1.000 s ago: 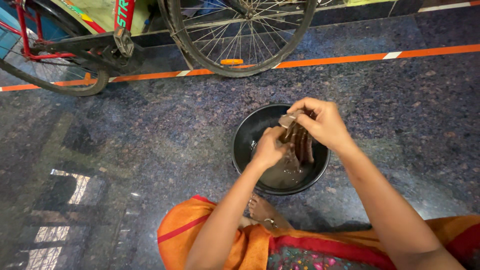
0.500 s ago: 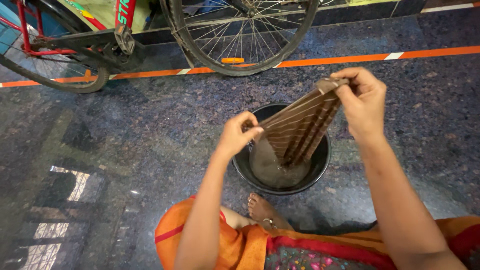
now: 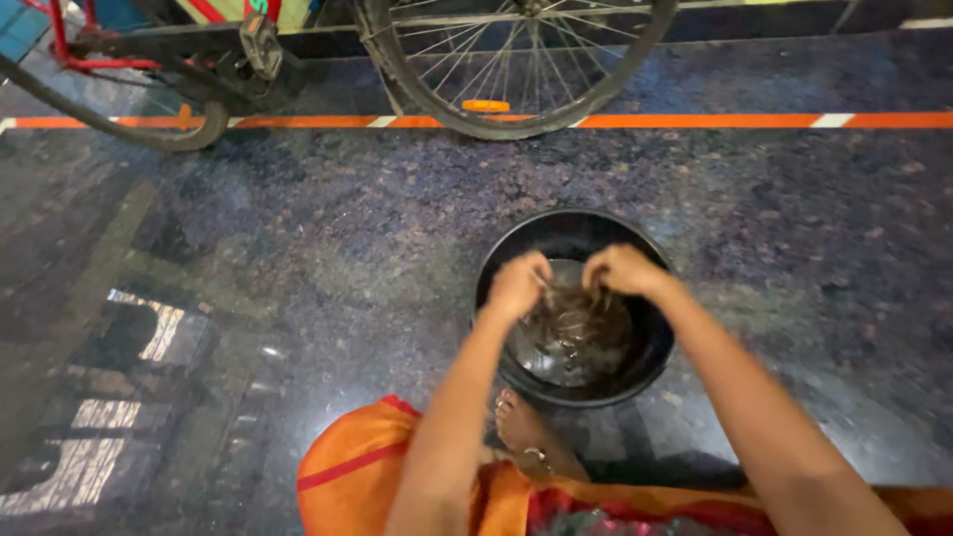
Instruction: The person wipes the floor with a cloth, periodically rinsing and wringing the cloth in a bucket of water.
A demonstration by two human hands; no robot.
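Low in the middle of the dark speckled floor (image 3: pixel 298 228) I've got a black round basin (image 3: pixel 655 362) with water in it, both hands over its far half. Left hand (image 3: pixel 518 285) and right hand (image 3: pixel 620 269) are close together, each pinched shut on the top edge of a brown cloth (image 3: pixel 576 323). Cloth is bunched and wet, hanging from the fingers down into the water, sitting mid-basin; picture is motion-blurred so I can't make out its pattern. Bare foot (image 3: pixel 531 432) with an anklet rests on the floor just beside the basin's near rim, touching or nearly so, can't tell which. Orange garment (image 3: pixel 352 471) with red trim covers the knees at the floor's near edge. Along the far edge: an orange-and-white stripe (image 3: pixel 695 120) runs across the floor, a bicycle wheel (image 3: pixel 516 60) with an orange reflector stands on it, red bicycle frame (image 3: pixel 69 40) and pedal at the far left corner. Bright window reflection on the floor at near left
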